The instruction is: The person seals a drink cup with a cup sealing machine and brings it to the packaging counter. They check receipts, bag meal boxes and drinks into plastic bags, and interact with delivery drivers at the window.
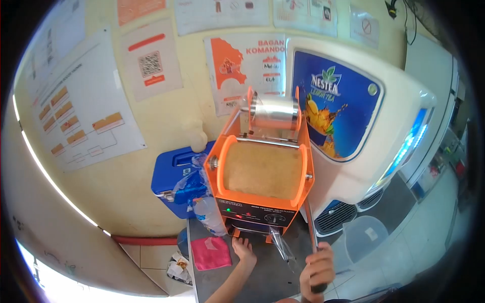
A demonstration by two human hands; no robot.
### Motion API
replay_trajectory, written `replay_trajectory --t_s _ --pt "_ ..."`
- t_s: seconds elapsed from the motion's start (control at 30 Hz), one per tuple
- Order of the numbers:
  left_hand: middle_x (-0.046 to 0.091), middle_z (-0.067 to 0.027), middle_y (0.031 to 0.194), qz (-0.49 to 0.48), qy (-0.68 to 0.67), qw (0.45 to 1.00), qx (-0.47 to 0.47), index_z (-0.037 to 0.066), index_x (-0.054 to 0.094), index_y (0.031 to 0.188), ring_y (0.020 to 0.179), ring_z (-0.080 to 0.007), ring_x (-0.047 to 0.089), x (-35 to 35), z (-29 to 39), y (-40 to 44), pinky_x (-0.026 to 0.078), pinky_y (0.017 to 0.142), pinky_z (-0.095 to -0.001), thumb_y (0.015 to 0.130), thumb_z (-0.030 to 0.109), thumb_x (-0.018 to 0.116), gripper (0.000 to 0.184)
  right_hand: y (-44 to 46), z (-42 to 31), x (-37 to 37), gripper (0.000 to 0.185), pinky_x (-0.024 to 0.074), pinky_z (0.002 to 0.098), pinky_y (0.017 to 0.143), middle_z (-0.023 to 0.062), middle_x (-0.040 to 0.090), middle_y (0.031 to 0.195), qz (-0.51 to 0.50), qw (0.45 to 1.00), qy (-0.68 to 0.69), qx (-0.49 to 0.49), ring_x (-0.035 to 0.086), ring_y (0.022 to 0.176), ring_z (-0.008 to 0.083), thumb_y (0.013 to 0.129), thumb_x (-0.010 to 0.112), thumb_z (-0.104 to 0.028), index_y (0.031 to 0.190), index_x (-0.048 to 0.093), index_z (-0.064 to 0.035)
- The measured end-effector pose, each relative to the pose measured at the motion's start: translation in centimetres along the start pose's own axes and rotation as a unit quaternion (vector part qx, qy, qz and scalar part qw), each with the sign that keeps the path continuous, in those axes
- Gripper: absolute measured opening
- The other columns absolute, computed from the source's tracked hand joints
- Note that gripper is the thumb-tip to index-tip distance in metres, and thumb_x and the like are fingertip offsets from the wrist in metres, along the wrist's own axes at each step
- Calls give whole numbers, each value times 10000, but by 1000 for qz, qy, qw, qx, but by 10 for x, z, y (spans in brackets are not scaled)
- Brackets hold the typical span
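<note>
Pulling the lever (312, 227), which the right hand (317, 267) clasps at five o'clock from the central orange machine (252, 213), could pinch the left hand (244, 250), at six o'clock with its hold unclear, should it reach inside.

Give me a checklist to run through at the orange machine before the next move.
1. Right hand gripping the lever: ok, closed around its handle.
2. Left hand clear of the orange machine: not ok, it reaches up to the lower front.
3. Green light lit on the panel: ok.
4. Front free of loose plastic: not ok, a clear strip hangs out.
5. Pink cloth out from under the machine: ok, it lies to the left.
6. Space beneath the panel: cannot tell, too dark.
</note>
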State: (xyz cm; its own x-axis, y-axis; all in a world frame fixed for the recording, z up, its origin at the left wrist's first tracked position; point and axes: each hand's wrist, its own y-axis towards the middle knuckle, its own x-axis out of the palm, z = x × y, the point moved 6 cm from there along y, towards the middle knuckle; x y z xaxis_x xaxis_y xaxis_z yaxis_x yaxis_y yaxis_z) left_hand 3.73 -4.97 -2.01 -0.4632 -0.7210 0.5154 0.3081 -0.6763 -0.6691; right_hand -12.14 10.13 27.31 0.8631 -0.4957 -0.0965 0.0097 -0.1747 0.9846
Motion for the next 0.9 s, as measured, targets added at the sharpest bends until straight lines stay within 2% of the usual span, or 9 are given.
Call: replay_trajectory --t_s 0.1,0.2,0.27,0.37,0.5,0.6,0.67,0.83,0.9 --pt "414 -17 1313 -48 111 990 -73 211 383 1296 1149 -198 426 18 2 4 310 954 -371 855 366 515 486 64 20 -4 242 407 441 839 77 526 724 34 999 15 31 510 808 187 900 453 -286 847 482 -51" --pt "473 46 1249 -129 146 974 -113 232 381 1274 1166 -170 428 28 10 3 265 989 -427 898 303 492 399 216 121 15 457 418 279 770 65 493 847 161 954 46 248 483 771 149 880 506 -183 1213 317 67" --pt "490 49 1194 -162 114 976 -91 231 395 1248 1108 -150 450 34 13 8 277 980 -414 898 264 504 368 263 203 42 296 405 291 801 106 498 972 159 927 55 336 518 867 179 885 506 -136 1112 484 54" --pt "511 55 1104 -214 58 973 -63 220 421 1196 1006 -116 480 33 10 10 300 963 -386 895 184 521 319 218 187 39 385 407 299 855 127 542 1116 36 963 -231 132 540 987 209 878 519 -123 1229 474 28" --pt "534 63 1016 -259 5 964 -56 173 465 1125 903 -65 511 32 16 3 382 869 -282 895 105 544 253 -26 87 32 297 446 287 776 164 529 1131 54 942 -163 287 563 964 175 851 546 -74 1123 481 25" --pt "544 63 965 -316 5 949 -9 159 481 1091 854 -37 514 14 12 3 416 775 -215 907 119 550 200 -198 101 67 251 467 241 689 68 573 868 -57 805 44 589 584 788 128 755 587 30 974 476 -23" --pt "543 61 989 -306 41 951 15 159 478 1092 873 -43 511 6 21 -11 407 762 -223 911 135 548 196 -184 105 54 175 467 242 617 47 560 797 -80 780 -8 621 571 719 111 754 596 57 855 489 -38" --pt "521 71 1013 -286 75 955 9 170 466 1090 881 -42 483 -43 33 -51 367 740 -228 929 162 512 167 -122 108 32 180 410 353 663 58 535 729 -309 835 -310 334 563 701 213 699 651 9 824 545 -67" --pt "505 86 1012 -264 72 962 7 179 453 1138 860 -38 465 -68 35 -63 337 717 -229 930 160 490 212 -119 64 35 197 404 358 703 65 540 726 -260 821 -414 293 566 731 220 702 654 -9 856 549 -71"
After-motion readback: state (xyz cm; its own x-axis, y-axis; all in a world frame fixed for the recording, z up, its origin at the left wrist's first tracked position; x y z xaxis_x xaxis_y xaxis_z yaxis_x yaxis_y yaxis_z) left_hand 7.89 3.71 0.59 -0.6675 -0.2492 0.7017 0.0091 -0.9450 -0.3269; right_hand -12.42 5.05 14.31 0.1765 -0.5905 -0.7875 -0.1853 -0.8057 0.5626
